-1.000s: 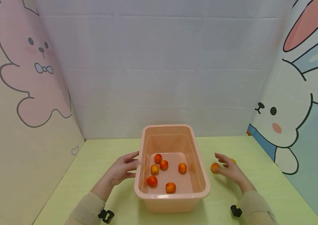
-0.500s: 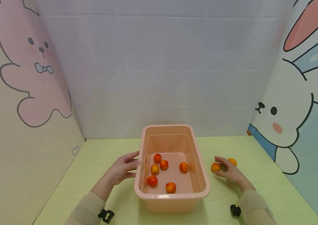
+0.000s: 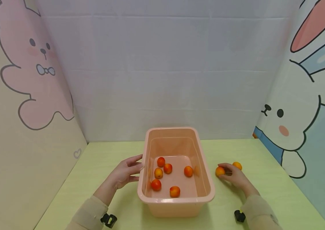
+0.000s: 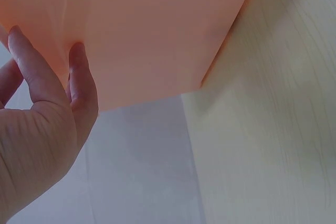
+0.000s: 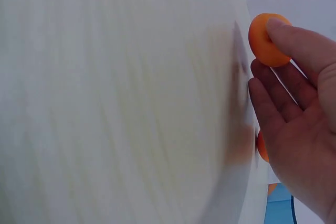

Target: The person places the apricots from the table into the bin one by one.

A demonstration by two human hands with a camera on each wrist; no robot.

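A pink plastic bin [image 3: 176, 207] stands upright at the table's middle, with several small red and orange round fruits [image 3: 174, 191] lying on its floor. My left hand [image 3: 125, 172] rests against the bin's left side near the rim; the left wrist view has its extended fingers on the outer wall [image 4: 152, 35]. To the right of the bin, my right hand [image 3: 235, 175] pinches a small round orange fruit [image 5: 268, 40] between thumb and fingertips, low over the table. A second orange fruit [image 3: 237, 165] lies just beyond that hand, and its edge peeks out behind the palm in the right wrist view.
The light green-yellow table [image 3: 113, 204] ends at a pale cloth backdrop [image 3: 162, 76]. Side panels with a pink cartoon animal [image 3: 38, 80] and a white rabbit [image 3: 291, 121] flank it. Each sleeved wrist carries a small black device [image 3: 109, 220].
My right hand has lowered onto the nearer orange fruit and its fingers have closed round it. The farther orange fruit shows more fully. My left hand and the bin stay in place.
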